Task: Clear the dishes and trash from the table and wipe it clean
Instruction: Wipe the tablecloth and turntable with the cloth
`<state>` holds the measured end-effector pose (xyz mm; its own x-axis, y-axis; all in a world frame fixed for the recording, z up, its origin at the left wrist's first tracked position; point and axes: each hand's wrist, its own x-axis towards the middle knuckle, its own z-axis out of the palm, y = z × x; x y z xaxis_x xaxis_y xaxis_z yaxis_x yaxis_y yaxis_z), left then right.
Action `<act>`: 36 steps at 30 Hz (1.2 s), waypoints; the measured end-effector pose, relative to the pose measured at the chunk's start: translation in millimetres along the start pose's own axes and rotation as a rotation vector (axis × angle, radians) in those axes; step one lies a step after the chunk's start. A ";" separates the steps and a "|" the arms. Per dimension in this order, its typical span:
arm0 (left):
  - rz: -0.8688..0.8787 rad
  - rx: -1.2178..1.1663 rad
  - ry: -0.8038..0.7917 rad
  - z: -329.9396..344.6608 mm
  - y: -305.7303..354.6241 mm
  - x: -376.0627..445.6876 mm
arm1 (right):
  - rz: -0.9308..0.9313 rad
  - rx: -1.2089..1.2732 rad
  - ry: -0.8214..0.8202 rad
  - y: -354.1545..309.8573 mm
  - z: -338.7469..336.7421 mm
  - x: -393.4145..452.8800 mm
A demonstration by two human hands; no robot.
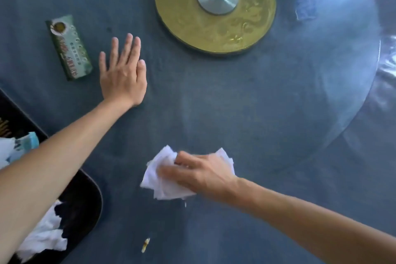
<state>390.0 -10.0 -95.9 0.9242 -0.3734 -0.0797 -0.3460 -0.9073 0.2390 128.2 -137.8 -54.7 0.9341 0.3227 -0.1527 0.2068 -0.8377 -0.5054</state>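
The white tissue wad (pixel 162 180) lies on the dark blue table (pixel 246 113), near its front, under the right hand (pixel 199 172); the fingers curl over it & press it down, blurred a bit. Just below it is a small yellowish scrap (pixel 145 245). The left hand (pixel 123 73) lies flat on the table, grip spread, beside a green packet (pixel 69 47). At left, a black tray (pixel 85 199) w/ crumpled white paper (pixel 46 236). Farther back is a gold round disc (pixel 215 9).

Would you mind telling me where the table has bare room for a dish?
Bare patches: between the left hand, gold disc and tissue; also right of the right hand. Crowded: the left edge, with green pack and tray.
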 end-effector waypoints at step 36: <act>0.268 -0.239 -0.333 -28.1 10.7 -228.6 | 0.678 0.195 0.566 -39.8 4.8 -63.0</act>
<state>179.6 71.0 -47.9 0.6928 -0.6643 -0.2807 -0.4813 -0.7157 0.5060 59.8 -122.7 -29.0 0.8515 -0.5214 -0.0555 -0.4451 -0.6629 -0.6020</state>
